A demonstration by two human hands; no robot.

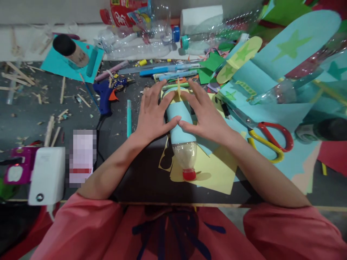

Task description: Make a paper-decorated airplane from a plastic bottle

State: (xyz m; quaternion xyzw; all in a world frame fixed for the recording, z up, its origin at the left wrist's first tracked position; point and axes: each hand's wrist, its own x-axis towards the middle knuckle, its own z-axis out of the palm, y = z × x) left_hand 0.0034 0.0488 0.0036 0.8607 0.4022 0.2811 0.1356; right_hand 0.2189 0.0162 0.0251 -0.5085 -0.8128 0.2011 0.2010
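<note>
A clear plastic bottle (185, 153) with a red cap lies on the dark table, its cap towards me. Light blue paper (179, 122) is wrapped round its body. My left hand (151, 113) presses on the paper from the left, thumb across the wrap. My right hand (207, 115) presses from the right, thumb meeting the other. Fingers of both hands reach to the far end, where a yellow paper piece (178, 90) sticks up. Yellow paper sheets (217, 173) lie under the bottle.
Scissors (267, 139) with red and yellow handles lie to the right on blue paper. A blue glue gun (107, 94) and a teal stick (129, 117) lie left. Empty bottles (141, 47), pens, wood sticks and a white box (46, 175) crowd the table.
</note>
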